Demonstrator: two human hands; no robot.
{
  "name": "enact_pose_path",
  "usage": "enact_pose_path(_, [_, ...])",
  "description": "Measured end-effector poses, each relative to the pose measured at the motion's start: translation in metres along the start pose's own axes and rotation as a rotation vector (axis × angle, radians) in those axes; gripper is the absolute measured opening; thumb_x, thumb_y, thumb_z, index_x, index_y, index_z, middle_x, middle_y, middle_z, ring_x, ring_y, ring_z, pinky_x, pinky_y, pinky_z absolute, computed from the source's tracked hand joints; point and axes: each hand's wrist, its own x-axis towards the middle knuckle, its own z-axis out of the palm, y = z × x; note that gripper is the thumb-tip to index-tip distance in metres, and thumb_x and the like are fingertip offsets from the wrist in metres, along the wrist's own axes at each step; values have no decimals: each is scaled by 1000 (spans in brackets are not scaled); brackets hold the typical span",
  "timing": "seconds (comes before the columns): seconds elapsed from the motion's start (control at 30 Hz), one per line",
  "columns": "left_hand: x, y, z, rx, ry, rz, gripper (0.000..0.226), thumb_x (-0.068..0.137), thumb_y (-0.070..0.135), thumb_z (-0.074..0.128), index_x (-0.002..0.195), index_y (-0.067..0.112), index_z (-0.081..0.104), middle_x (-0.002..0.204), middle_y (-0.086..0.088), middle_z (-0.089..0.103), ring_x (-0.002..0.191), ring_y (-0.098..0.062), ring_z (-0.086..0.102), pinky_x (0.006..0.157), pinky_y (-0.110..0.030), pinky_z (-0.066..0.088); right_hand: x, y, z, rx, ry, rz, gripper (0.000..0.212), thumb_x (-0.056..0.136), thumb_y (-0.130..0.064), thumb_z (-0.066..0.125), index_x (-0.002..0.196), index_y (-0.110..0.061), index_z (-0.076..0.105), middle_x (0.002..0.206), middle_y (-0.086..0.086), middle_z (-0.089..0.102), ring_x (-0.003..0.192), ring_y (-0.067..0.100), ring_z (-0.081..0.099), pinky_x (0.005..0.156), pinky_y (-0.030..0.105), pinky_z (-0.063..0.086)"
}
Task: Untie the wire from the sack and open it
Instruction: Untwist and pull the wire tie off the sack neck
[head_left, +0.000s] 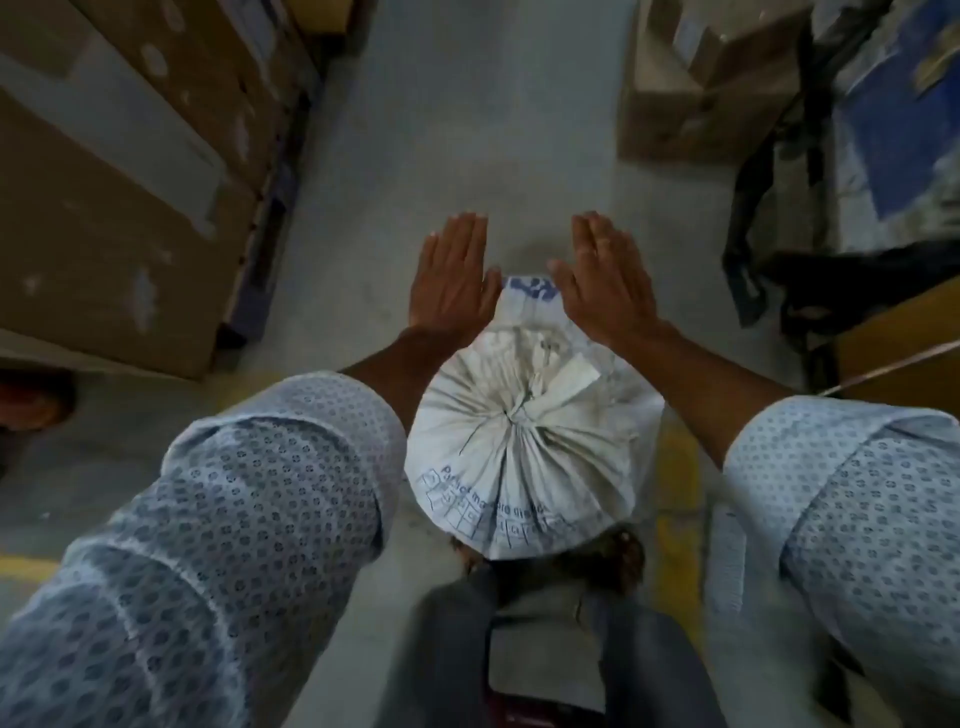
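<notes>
A white woven sack (530, 467) with blue print stands upright on the floor between my legs, seen from above. Its mouth is gathered into a tight bunch at the centre, where a thin wire (511, 413) is twisted around the neck. The loose flap of the mouth lies towards the far side. My left hand (452, 275) is held flat, palm down, fingers together, beyond the sack's far left edge. My right hand (602, 275) is likewise flat beyond the far right edge. Both hands hold nothing and hover above the sack without touching the wire.
Stacked cardboard boxes (119, 171) line the left side. More boxes (711, 83) and a blue sheet (893, 119) stand at the right, with black straps (753, 218) hanging beside them. Grey concrete floor (457, 130) runs ahead between them. A yellow painted line (675, 545) marks the floor.
</notes>
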Motion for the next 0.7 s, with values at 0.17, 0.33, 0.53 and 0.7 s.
enact_pose_path(0.17, [-24, -4, 102, 12, -97, 69, 34, 99, 25, 42, 107, 5, 68, 96, -23, 71, 89, -39, 67, 88, -51, 49, -45, 32, 111, 103, -116, 116, 62, 102, -47, 33, 145, -3, 40, 148, 22, 45, 137, 36, 42, 115, 46, 27])
enact_pose_path(0.33, [-43, -17, 154, -32, -241, 94, 29, 101, 22, 30, 113, 3, 48, 83, -25, 63, 73, -42, 63, 69, -52, 55, -55, 64, 174, 361, -223, 452, 57, 102, -54, 19, 138, -23, 51, 147, 9, 50, 136, 34, 42, 111, 43, 29])
enact_pose_path(0.53, [-56, -49, 207, -372, -348, 78, 34, 86, 7, 38, 117, -2, 45, 67, -26, 58, 50, -38, 59, 46, -42, 51, -64, 75, 199, 478, -173, 444, 69, 99, -60, 26, 130, -9, 61, 135, 22, 58, 128, 35, 50, 108, 40, 36])
enact_pose_path(0.7, [-86, -22, 163, -733, -501, -255, 40, 99, 49, 31, 91, 19, 55, 68, -12, 50, 55, -16, 47, 64, -33, 40, -102, 54, 178, 393, -179, 184, 73, 96, -68, 17, 82, -9, 58, 80, 20, 62, 85, 40, 59, 86, 47, 45])
